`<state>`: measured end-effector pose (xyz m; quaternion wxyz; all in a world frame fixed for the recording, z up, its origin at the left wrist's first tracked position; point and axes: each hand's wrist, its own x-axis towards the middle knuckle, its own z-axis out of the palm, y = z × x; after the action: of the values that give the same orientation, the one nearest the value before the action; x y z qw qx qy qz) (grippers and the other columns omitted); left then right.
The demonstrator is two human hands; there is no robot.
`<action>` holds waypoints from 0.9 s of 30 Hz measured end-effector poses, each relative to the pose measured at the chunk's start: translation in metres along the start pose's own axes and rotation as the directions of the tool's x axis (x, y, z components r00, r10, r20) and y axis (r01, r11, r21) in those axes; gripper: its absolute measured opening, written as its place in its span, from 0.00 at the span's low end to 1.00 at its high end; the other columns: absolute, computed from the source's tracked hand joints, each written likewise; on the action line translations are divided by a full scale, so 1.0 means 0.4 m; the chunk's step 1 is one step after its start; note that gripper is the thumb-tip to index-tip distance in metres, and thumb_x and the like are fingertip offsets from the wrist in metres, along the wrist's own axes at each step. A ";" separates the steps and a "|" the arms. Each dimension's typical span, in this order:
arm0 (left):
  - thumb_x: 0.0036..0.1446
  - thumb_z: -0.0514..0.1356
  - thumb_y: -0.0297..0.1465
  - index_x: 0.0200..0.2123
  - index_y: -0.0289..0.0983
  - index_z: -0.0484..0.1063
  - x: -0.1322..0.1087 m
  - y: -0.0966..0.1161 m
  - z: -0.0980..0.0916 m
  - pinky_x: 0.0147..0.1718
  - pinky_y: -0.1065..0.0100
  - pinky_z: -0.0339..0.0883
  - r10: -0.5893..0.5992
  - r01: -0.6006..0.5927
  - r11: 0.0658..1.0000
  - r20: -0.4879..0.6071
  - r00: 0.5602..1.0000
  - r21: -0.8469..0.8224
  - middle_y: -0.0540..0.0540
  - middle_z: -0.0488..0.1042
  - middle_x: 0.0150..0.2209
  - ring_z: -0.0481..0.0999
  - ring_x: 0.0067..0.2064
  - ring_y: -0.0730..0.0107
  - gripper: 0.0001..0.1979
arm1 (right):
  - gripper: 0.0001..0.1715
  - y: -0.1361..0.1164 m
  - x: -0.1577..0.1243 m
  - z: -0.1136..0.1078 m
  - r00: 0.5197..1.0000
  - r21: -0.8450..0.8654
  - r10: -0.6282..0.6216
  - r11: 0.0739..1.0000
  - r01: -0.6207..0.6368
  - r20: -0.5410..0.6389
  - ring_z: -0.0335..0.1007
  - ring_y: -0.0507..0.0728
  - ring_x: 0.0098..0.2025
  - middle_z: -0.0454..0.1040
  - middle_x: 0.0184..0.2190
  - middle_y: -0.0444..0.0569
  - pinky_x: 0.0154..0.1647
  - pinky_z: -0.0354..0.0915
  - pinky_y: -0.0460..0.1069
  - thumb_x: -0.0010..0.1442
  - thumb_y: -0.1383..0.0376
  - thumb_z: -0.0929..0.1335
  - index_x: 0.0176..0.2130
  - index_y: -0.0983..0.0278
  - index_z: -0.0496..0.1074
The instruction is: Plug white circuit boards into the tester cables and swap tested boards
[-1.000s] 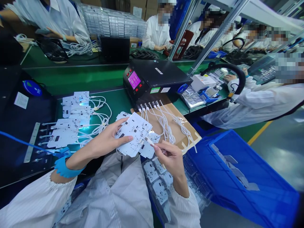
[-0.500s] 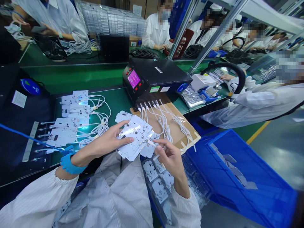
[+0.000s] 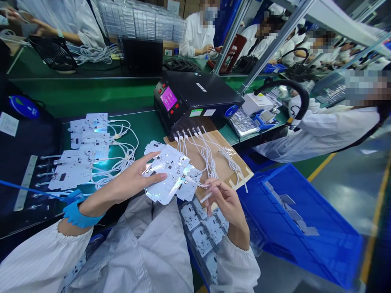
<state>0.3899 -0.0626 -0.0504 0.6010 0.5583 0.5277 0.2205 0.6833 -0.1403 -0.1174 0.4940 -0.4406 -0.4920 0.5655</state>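
Note:
My left hand grips a white circuit board by its left side, thumb on top and fingers underneath. Other white boards lie partly hidden under it. A white cable runs from the board's right edge to my right hand. The thumb and fingertips of that hand are closed on the cable, away from the board. A short white piece, perhaps another cable end, sticks out below these fingers. Around my left wrist is a blue wrist strap.
A black tester with a lit screen feeds several white cables onto cardboard. More wired boards lie at left beside another black box. Trayed boards sit below my right hand, near a blue bin. Co-workers sit around.
My right hand has slid back from the plug at the board's edge, along the cable to the right and slightly down. My left hand keeps its hold; the whole view has shifted slightly.

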 end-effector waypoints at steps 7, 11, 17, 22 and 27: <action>0.56 0.69 0.50 0.72 0.46 0.58 0.000 -0.015 -0.004 0.59 0.54 0.74 0.037 -0.037 0.999 -0.006 0.999 0.014 0.41 0.62 0.72 0.69 0.68 0.44 0.45 | 0.21 0.008 -0.015 -0.066 0.962 0.012 -0.060 0.998 0.065 -0.267 0.69 0.51 0.20 0.69 0.23 0.39 0.20 0.69 0.47 0.66 0.45 0.70 0.43 0.59 0.72; 0.59 0.67 0.48 0.70 0.48 0.58 -0.002 -0.019 0.017 0.57 0.55 0.74 0.047 -0.047 0.999 0.051 0.998 -0.005 0.42 0.64 0.71 0.73 0.64 0.47 0.40 | 0.22 0.009 0.018 -0.058 0.920 0.030 -0.076 0.995 0.095 -0.385 0.55 0.47 0.14 0.54 0.18 0.32 0.15 0.55 0.43 0.64 0.45 0.72 0.37 0.59 0.71; 0.64 0.62 0.47 0.68 0.44 0.59 0.012 -0.055 0.080 0.57 0.55 0.71 0.115 -0.126 0.986 0.108 0.988 0.104 0.40 0.68 0.67 0.74 0.62 0.49 0.33 | 0.13 -0.011 0.090 0.058 0.942 -0.264 -0.244 0.947 0.181 -0.230 0.71 0.51 0.30 0.74 0.32 0.45 0.32 0.71 0.48 0.67 0.55 0.72 0.44 0.60 0.80; 0.65 0.60 0.40 0.63 0.41 0.64 0.014 -0.054 0.120 0.62 0.55 0.66 0.232 -0.251 0.960 0.154 0.961 0.123 0.41 0.73 0.61 0.74 0.60 0.53 0.25 | 0.09 -0.018 0.108 0.137 0.915 -0.563 -0.403 0.762 0.320 -0.026 0.76 0.53 0.39 0.79 0.40 0.50 0.41 0.73 0.50 0.70 0.63 0.69 0.46 0.61 0.80; 0.67 0.59 0.37 0.63 0.41 0.64 0.011 -0.051 0.133 0.64 0.57 0.63 0.261 -0.281 0.953 0.163 0.951 0.112 0.43 0.71 0.63 0.71 0.62 0.55 0.23 | 0.09 -0.001 0.102 0.154 0.864 -0.659 -0.504 0.647 0.382 0.006 0.74 0.52 0.35 0.75 0.38 0.49 0.39 0.73 0.49 0.70 0.66 0.69 0.48 0.61 0.79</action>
<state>0.4316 -0.0877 -0.0803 0.5634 0.6791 0.4139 0.2237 0.6175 -0.1072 -0.1098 0.4786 -0.4961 -0.7010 0.1827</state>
